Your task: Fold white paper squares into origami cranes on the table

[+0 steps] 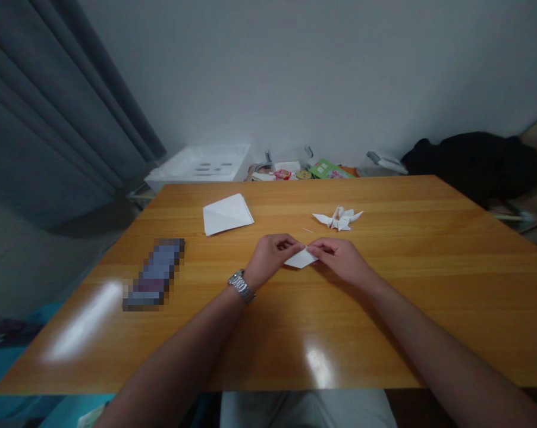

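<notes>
Between my two hands is a small piece of folded white paper (301, 259), its lower part showing as a pale point toward me. My left hand (275, 255), with a silver watch (242, 286) on the wrist, pinches the paper's left side. The right side is gripped by my right hand (338, 257), thumb and fingers closed on it. Both thumbs come close together at the top of the paper, and the fingers hide its outer parts. Just beyond my right hand, a folded white paper crane (339, 219) rests on the table with wings spread.
A stack of white paper sheets (227, 214) lies at the back left of the wooden table (429, 321). A blurred-out phone (156, 273) is on the left. Behind the far edge are a white tray (206, 161), a green box (329, 169) and a dark bulky thing (473, 166).
</notes>
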### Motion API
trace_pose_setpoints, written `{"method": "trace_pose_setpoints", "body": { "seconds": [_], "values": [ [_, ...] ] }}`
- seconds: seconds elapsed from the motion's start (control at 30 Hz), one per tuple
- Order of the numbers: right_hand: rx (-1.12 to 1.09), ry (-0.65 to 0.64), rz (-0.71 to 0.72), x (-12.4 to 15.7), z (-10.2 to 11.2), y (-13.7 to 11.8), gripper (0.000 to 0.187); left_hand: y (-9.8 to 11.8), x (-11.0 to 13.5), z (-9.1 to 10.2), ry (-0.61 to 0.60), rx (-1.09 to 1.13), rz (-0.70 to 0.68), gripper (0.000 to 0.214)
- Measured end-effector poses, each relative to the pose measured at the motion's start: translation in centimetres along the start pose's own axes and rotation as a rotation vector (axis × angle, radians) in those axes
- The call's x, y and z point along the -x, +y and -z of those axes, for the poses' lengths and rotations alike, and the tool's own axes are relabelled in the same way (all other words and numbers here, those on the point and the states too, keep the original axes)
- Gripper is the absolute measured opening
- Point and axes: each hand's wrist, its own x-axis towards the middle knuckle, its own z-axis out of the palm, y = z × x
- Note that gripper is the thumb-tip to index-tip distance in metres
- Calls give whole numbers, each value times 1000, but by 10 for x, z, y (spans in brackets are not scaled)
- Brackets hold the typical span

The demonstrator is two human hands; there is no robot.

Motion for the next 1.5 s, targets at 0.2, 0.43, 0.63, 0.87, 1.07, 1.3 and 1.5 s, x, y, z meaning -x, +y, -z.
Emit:
{"method": "trace_pose_setpoints", "body": {
  "seconds": [0.2, 0.43, 0.63, 0.87, 1.07, 1.3, 1.5],
  "values": [
    [1, 129, -9, -3, 5, 5, 33, -4, -3, 1, 45, 42, 11, 31],
    [-26, 160, -13, -4, 4, 5, 32, -5, -4, 6, 83, 93, 72, 34],
    [-91, 134, -1, -2, 2, 1, 29, -3, -3, 7, 34, 29, 24, 32],
    [-79, 101, 7, -2, 1, -1, 29, -4, -2, 2, 29, -10, -24, 31],
    [-72, 160, -8, -3, 2, 4, 30, -2, -3, 3, 46, -29, -34, 32],
    [-29, 215, -4, -6, 4, 11, 31, -2, -3, 4, 24, 53, -15, 33],
    [-43, 220, -2, -5, 4, 10, 31, -6, -3, 3, -3, 96, 5, 36]
  ]
}}
